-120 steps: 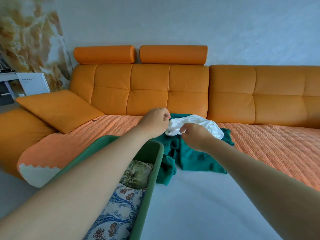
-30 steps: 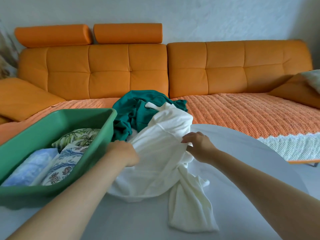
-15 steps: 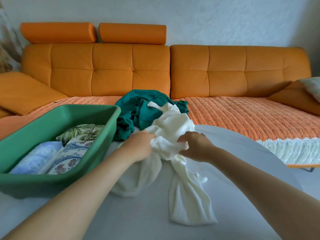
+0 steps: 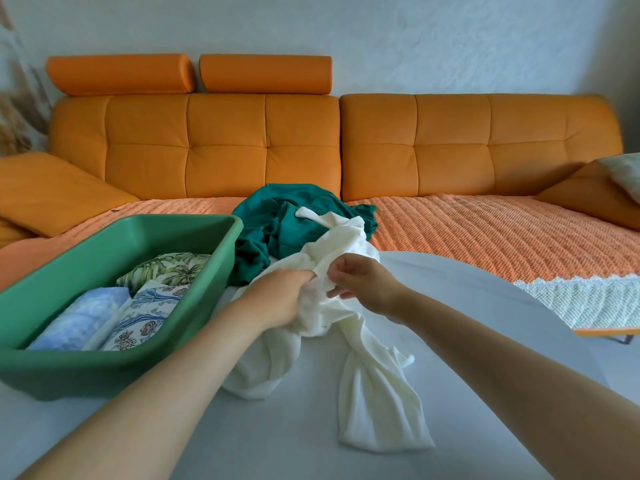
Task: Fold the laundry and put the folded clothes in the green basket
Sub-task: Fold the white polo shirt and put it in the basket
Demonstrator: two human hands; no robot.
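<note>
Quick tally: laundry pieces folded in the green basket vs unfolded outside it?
Folded in green basket: 3 (leaf print, blue floral, pale blue)
Unfolded: 2 (white garment, teal garment)
Total: 5

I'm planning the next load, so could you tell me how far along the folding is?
Done: three folded pieces sit in the green basket: a light blue one, a blue floral one and a leaf-print one. In hand: the left hand and right hand both grip the white garment, bunched on the table. Left: that, plus the crumpled teal garment behind it.
</note>
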